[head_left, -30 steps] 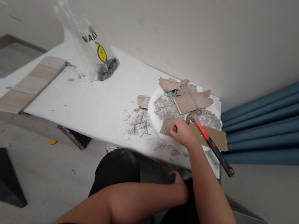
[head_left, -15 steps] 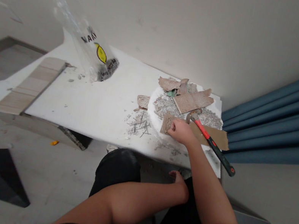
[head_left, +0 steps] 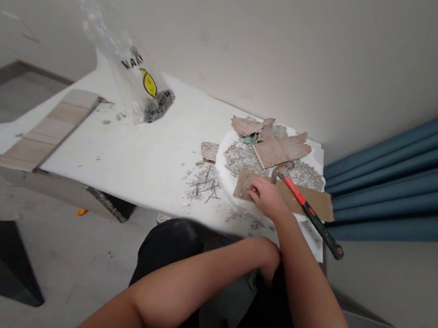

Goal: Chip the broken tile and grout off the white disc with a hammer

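Note:
My right hand (head_left: 265, 195) is closed, thumb and fingers pinched together over the left part of a long brown board (head_left: 301, 198). Whatever lies between the fingertips is too small to make out. Beneath the board is a white round piece (head_left: 223, 173) covered with grey crumbs. A claw hammer (head_left: 308, 207) with a red and black handle rests across the board, its head just beyond my hand. My left hand (head_left: 270, 260) hangs bent down beside my right forearm, near my lap, with its fingers hidden. Torn brown board pieces (head_left: 278, 149) lie behind the hammer head.
Several loose nails (head_left: 209, 185) and a small board scrap (head_left: 208, 151) lie left of the round piece on the white table (head_left: 144, 156). A clear plastic bag (head_left: 147, 89) with dark contents stands farther left, near a wooden plank (head_left: 54, 126). Blue curtains (head_left: 422, 166) hang at right.
My right hand has turned and shifted slightly right along the board, its fingertips now on the board's surface. The left hand has risen a little and its fingers have dropped from sight.

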Motion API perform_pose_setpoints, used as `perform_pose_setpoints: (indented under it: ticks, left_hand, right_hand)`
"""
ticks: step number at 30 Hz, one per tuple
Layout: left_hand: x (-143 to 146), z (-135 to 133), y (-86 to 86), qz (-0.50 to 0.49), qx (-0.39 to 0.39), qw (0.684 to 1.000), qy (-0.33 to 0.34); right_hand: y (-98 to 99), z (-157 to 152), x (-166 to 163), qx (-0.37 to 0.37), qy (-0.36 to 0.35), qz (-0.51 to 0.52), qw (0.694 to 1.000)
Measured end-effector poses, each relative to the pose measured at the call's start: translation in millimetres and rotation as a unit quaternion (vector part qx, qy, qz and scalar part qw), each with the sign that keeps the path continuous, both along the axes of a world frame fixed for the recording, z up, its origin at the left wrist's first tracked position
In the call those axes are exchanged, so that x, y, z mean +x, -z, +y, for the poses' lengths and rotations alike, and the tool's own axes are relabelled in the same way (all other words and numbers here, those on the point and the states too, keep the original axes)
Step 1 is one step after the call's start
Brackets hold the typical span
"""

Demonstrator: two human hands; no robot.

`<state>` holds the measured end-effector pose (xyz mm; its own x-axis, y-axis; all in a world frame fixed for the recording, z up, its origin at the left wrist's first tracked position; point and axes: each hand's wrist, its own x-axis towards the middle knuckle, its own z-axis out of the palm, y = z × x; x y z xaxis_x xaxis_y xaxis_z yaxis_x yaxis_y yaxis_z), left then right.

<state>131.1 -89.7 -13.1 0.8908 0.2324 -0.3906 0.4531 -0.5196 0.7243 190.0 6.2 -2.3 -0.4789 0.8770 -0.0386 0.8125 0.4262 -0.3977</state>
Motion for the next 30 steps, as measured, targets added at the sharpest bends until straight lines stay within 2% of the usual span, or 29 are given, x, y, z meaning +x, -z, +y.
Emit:
perform_pose_setpoints:
  ticks: [2,3,5,6,8,10,12,17,22,27,30]
  left_hand:
    - [-40,32,-23.3,0.016,0.018,0.999,0.024]
    - [-60,47,-32.2,0.022,0.024,0.999,0.000]
    - [-93,69,-42.4,0.016,0.074,0.992,-0.100]
    - [-106,76,-43.6,0.009,0.121,0.979,-0.166]
    - [-120,83,-40.0,-0.009,0.238,0.930,-0.281]
    - [-125,84,-31.3,-0.019,0.321,0.893,-0.316]
    - [-126,82,-21.5,-0.008,0.357,0.881,-0.312]
    - [-128,81,-6.3,0.019,0.359,0.880,-0.309]
    - [-131,82,-4.0,0.010,0.349,0.883,-0.314]
    - [-131,82,-5.0,0.018,0.347,0.885,-0.310]
    - [-130,82,-6.2,0.024,0.347,0.885,-0.309]
  right_hand:
    - [2.1,-2,2,0.004,-0.009,-0.003,1.000]
    - [3.0,-3,2,0.005,-0.012,-0.010,1.000]
    - [4.5,-5,2,0.009,-0.017,-0.028,0.999]
    - [5.1,-5,1,0.014,-0.019,-0.036,0.999]
    - [5.7,-7,0,0.027,-0.020,-0.053,0.998]
    - [5.6,-8,-2,0.038,-0.020,-0.066,0.997]
    - [5.0,-7,-4,0.040,-0.021,-0.073,0.996]
    - [1.0,-3,-3,0.034,-0.028,-0.061,0.997]
    - [-6.7,-1,-5,0.026,-0.053,-0.059,0.997]
    - [-7.4,-2,-10,0.033,-0.017,-0.085,0.996]
    - [-6.5,0,-5,0.028,-0.056,-0.067,0.996]
